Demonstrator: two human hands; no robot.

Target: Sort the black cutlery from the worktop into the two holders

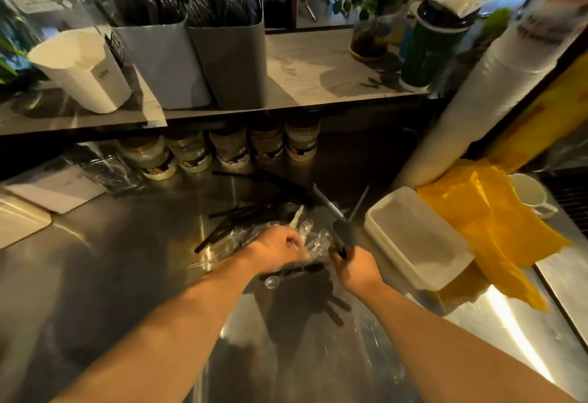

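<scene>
White tub [79,68] upper left on the shelf [318,68]. Next right, two grey holders side by side and touching: left holder [162,62] and right holder [232,65], both packed with black cutlery standing on end, tips up. Row of jars [229,148] under the shelf at the back of the steel table [127,259].

Loose cutlery [222,230] lies on the table at centre frame, just above and left of the hands. Most of these black pieces run diagonally from lower left to upper right. One long piece [270,180] behind them runs from upper left to lower right. Clear spoons [310,238] are heaped just right of them.

Left hand [280,251] is knuckles up on the clear spoons, fingers curled down into the heap; cannot tell if it grips anything. One black piece [302,269] lies under it, long axis roughly left-right.

Right hand [356,270] is clamped around the low ends of the held cutlery [342,232]. The pieces point toward the top of the frame and fan out, one handle leaning upper left, one upper right.

Further right: stacked white trays [416,237] beside the right hand, a yellow bag [486,221], a white cup [529,194], and a tall cup stack [496,84] leaning to the upper right.
</scene>
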